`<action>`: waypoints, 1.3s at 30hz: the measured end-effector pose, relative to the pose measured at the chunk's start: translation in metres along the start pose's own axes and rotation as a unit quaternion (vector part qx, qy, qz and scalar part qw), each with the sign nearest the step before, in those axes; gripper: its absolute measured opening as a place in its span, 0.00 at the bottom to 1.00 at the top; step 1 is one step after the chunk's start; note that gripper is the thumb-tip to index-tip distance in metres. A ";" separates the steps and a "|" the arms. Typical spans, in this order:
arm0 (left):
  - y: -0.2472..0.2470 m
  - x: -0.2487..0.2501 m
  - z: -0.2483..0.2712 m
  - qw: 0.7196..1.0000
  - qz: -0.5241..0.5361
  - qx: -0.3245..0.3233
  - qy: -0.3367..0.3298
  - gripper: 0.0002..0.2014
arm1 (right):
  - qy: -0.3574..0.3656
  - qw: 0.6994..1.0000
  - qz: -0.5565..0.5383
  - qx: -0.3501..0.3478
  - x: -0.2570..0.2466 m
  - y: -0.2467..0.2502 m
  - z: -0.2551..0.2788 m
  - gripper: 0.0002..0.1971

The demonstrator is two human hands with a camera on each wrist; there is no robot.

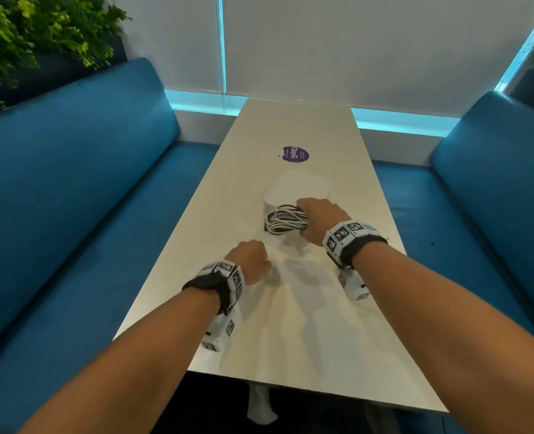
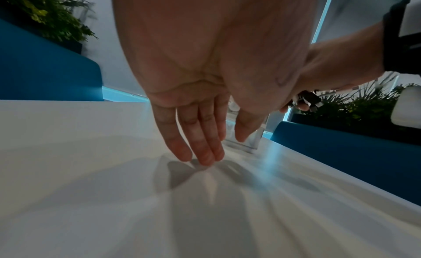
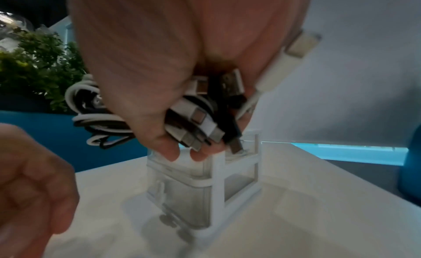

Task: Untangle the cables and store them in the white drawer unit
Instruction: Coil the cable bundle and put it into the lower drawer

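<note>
My right hand (image 1: 318,219) grips a coiled bundle of white and black cables (image 1: 286,220) just above the front of the white drawer unit (image 1: 300,186), which stands mid-table. In the right wrist view the fingers (image 3: 169,152) curl round the cables (image 3: 196,117), several USB plugs stick out of the fist, and the clear-fronted drawer unit (image 3: 205,180) sits directly below. My left hand (image 1: 251,261) hovers over the table nearer to me and holds nothing. Its fingers (image 2: 205,150) point down, relaxed, close to the tabletop. Whether a drawer is pulled out is unclear.
The white table (image 1: 290,339) is long and narrow, with its near edge just below my forearms. A round purple sticker (image 1: 296,154) lies beyond the drawer unit. Blue sofas (image 1: 71,183) flank both sides, and a plant (image 1: 24,36) stands behind the left one.
</note>
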State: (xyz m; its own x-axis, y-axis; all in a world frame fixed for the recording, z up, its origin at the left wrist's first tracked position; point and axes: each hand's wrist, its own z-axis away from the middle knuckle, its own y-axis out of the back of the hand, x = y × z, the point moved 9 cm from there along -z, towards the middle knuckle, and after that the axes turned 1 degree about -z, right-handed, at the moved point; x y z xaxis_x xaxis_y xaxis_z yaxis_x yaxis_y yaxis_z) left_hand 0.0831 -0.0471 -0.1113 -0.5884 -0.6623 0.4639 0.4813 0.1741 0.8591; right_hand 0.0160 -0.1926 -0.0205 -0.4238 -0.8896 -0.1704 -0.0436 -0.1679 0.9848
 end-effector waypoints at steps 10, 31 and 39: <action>-0.030 0.014 0.018 0.997 -0.015 0.057 0.040 0.23 | 0.018 0.994 -0.100 0.045 0.012 0.007 0.053 0.11; -0.015 -0.008 0.059 0.987 0.101 0.072 0.101 0.27 | 0.059 0.998 0.000 0.021 -0.001 0.013 0.079 0.10; -0.009 -0.003 0.049 0.986 0.141 0.067 0.059 0.13 | 0.048 0.998 0.003 0.029 0.004 0.013 0.080 0.10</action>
State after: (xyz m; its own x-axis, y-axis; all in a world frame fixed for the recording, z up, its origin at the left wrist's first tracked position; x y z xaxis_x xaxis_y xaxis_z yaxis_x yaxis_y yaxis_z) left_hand 0.0488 -0.0110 -0.1104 -0.3590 -0.6528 0.6671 0.5209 0.4529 0.7235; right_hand -0.0586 -0.1649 -0.0057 -0.3365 -0.9273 -0.1639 -0.0946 -0.1398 0.9856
